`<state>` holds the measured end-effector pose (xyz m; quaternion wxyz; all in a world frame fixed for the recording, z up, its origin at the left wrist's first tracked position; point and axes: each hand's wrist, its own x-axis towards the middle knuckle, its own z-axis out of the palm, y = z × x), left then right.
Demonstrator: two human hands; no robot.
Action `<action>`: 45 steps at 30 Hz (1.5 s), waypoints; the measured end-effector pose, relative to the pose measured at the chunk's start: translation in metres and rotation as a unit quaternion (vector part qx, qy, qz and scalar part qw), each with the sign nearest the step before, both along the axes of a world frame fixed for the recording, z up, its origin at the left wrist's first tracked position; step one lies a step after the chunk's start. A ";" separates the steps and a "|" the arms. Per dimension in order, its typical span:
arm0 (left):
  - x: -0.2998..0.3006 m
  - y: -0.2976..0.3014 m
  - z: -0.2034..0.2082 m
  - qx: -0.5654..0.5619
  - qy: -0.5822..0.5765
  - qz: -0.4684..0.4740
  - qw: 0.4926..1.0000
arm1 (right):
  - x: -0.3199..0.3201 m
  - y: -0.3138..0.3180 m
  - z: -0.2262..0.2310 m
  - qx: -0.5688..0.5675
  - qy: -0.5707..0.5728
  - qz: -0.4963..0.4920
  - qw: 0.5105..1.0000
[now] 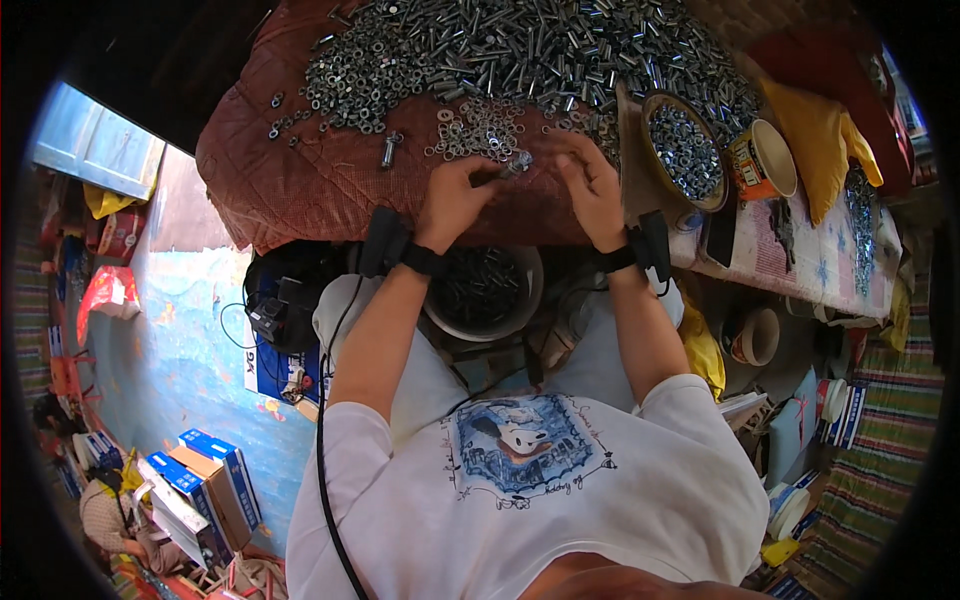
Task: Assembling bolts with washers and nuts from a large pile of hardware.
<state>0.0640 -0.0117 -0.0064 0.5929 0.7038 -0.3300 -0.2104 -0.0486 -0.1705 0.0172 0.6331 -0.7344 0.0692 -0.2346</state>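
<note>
In my left hand (456,203), thumb and fingers pinch a small metal bolt (517,163) that points away to the right. My right hand (592,190) hovers just right of it, fingers bent and apart, with nothing visible in them. Both hands are over the near edge of a red quilted cloth (300,195). Just beyond them lies a patch of flat washers (476,128). An assembled bolt (390,150) rests on the cloth left of the washers. Farther back are a heap of nuts (365,85) and a large heap of metal bolts or sleeves (520,50).
To the right stand a round bowl (648,165) of small nuts and a paper tub (780,160). A bucket (533,290) of dark metal parts sits below the table edge, between my knees. A black cable (322,450) runs along my left side. Boxes (205,490) and another person (112,515) are at lower left.
</note>
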 end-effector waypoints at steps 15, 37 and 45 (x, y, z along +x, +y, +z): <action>-0.004 0.000 0.008 -0.040 0.109 -0.018 0.993 | 0.005 0.013 0.010 -0.197 -0.093 -0.030 0.976; -0.001 -0.004 0.015 -0.072 0.151 0.041 0.985 | 0.002 0.016 0.009 0.126 -0.075 0.037 0.989; 0.007 -0.002 0.015 -0.019 0.073 0.061 0.995 | 0.004 0.023 0.012 0.210 -0.089 0.085 0.970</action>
